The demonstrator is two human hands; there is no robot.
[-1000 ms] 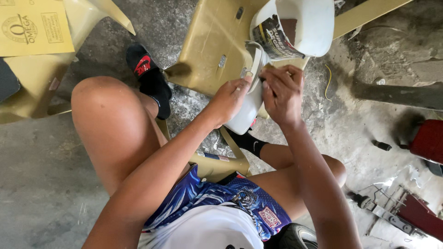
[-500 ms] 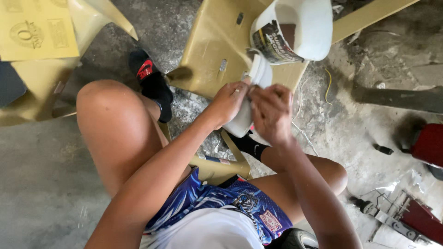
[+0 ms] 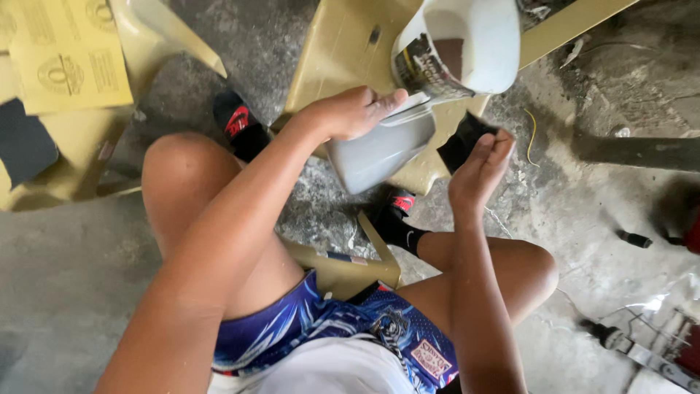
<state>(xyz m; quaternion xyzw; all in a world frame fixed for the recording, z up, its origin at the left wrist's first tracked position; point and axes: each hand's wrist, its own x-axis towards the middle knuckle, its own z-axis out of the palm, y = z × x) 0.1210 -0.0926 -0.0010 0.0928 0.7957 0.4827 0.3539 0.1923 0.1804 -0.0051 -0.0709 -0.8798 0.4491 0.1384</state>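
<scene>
1. Grey moulded plastic panel (image 3: 383, 149), smooth and curved, sits at the centre of the head view, tilted, its lower end pointing toward the person's knees and its upper end against the yellow plastic chair (image 3: 343, 44) in front.
2. The left hand (image 3: 350, 113) lies over the panel's upper edge, fingers stretched flat across it and thumb underneath, gripping it.
3. The right hand (image 3: 477, 171) is just beside the panel, apart from it, pinching a small dark square of sandpaper (image 3: 461, 140) between thumb and fingertips.
4. A white plastic tub (image 3: 459, 47) with a dark printed label stands on the chair seat, just above the panel, a brown shape showing inside it.
5. The person sits low, bare knees spread, in blue patterned shorts, with black socks bearing red marks on a rough concrete floor (image 3: 65, 284).
6. At upper left, yellow sheets of sandpaper (image 3: 69, 58) and one dark sheet (image 3: 25, 142) rest on a second yellow chair.
7. At lower right, a metal hand tool (image 3: 634, 350) lies on the floor, near clear plastic wrap.
</scene>
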